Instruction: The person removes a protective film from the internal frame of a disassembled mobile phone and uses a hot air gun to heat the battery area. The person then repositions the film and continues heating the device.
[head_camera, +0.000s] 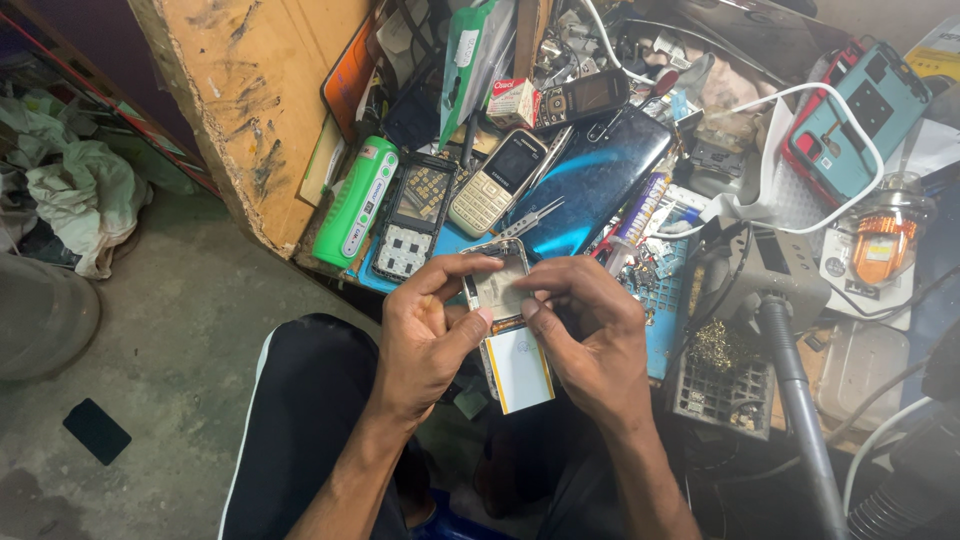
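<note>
Nearest the camera are the person's legs in black trousers with a white side stripe, over a grey concrete floor.

Above them, the left hand and right hand together hold a small opened phone body with a metal frame and pale inner panel. A white rectangular battery with a yellow edge hangs from the lower end of it, between the two palms. The left fingers are curled round the left edge of the phone body, thumb pressed against its lower front. The right fingers are bent over its right edge, with the fingertips pinched on the pale panel; whether they grip a small part there cannot be told.

Just beyond the fingertips lie metal tweezers on a large dark blue glossy phone panel. Beyond the left fingers are a black keypad phone frame with exposed keys, a green cylindrical case and a beige keypad phone. To the right of the right fingers stands a grey soldering station with a hose. Farther off is a teal phone cover crossed by a white cable.
</note>
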